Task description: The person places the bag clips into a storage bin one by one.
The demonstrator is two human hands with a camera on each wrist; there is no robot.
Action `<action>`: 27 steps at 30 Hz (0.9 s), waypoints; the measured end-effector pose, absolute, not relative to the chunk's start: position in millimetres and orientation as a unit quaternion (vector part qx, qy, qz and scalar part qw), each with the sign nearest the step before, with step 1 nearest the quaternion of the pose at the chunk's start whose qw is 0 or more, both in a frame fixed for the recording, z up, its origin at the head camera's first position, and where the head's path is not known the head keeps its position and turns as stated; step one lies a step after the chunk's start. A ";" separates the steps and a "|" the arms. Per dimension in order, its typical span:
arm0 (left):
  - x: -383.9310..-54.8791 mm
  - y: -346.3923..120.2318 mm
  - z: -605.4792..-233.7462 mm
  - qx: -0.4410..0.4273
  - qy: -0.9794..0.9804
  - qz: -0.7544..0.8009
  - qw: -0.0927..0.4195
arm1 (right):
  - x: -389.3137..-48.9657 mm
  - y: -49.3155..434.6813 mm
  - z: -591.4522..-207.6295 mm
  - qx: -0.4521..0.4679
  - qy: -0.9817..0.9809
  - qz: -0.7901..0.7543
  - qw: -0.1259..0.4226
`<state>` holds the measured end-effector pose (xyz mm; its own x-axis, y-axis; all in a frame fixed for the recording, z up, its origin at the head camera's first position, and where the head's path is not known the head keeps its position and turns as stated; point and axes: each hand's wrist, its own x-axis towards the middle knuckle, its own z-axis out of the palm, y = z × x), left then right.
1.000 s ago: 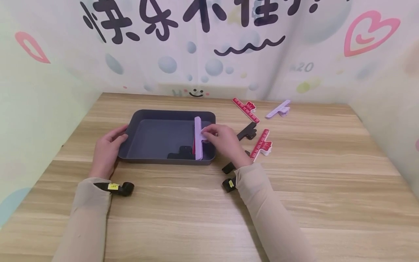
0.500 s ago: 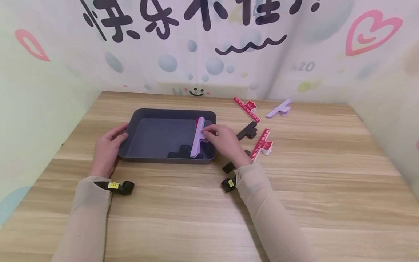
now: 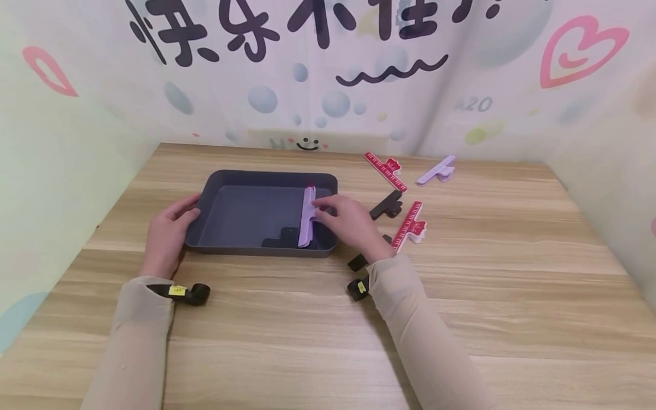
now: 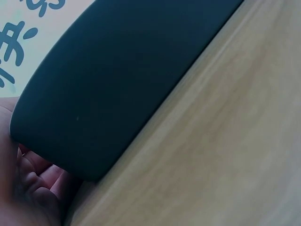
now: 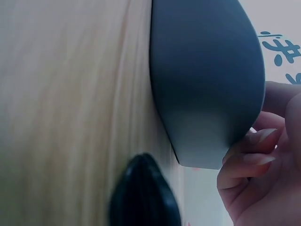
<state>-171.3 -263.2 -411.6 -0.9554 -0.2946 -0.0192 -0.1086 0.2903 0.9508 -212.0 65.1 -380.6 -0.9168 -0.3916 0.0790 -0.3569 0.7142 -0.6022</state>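
A dark grey tray (image 3: pixel 246 210) lies on the wooden table, its outer wall large in both wrist views. My left hand (image 3: pixel 168 233) grips its left side, thumb at the rim and fingers lower outside. Inside, toward the right end, a lilac clip (image 3: pixel 307 219) with a long bar lies over a red clip (image 3: pixel 311 185), which is mostly covered. A black clip (image 3: pixel 279 241) is by the tray's front wall. My right hand (image 3: pixel 353 225) reaches over the right rim, its thumb and index finger parted at the lilac clip. In the right wrist view the rim hides their tips.
Right of the tray lie two red clips, one farther back (image 3: pixel 385 172) and one nearer (image 3: pixel 408 226), a black clip (image 3: pixel 386 205) and another lilac clip (image 3: pixel 437 170). Another black clip (image 3: pixel 357 262) is partly behind my right wrist. A printed cloth backs the table.
The lilac clip has shifted left and settled over the red one, hiding most of it. My right thumb and index finger have spread apart. The left hand and tray have stayed put.
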 end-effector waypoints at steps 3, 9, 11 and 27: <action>-171.5 -263.4 -411.8 0.128 -0.800 -0.581 0.080 | -211.8 64.7 -380.0 -0.207 0.928 -0.309 0.032; -172.1 -263.5 -411.7 0.132 -0.798 -0.583 0.078 | -212.4 64.8 -379.5 -0.212 0.930 -0.297 0.035; -172.2 -263.4 -411.6 0.132 -0.796 -0.586 0.077 | -212.4 64.8 -379.2 -0.212 0.932 -0.293 0.039; -170.6 -261.9 -410.6 0.136 -0.797 -0.585 0.072 | -211.4 65.2 -378.7 -0.224 0.930 -0.288 0.052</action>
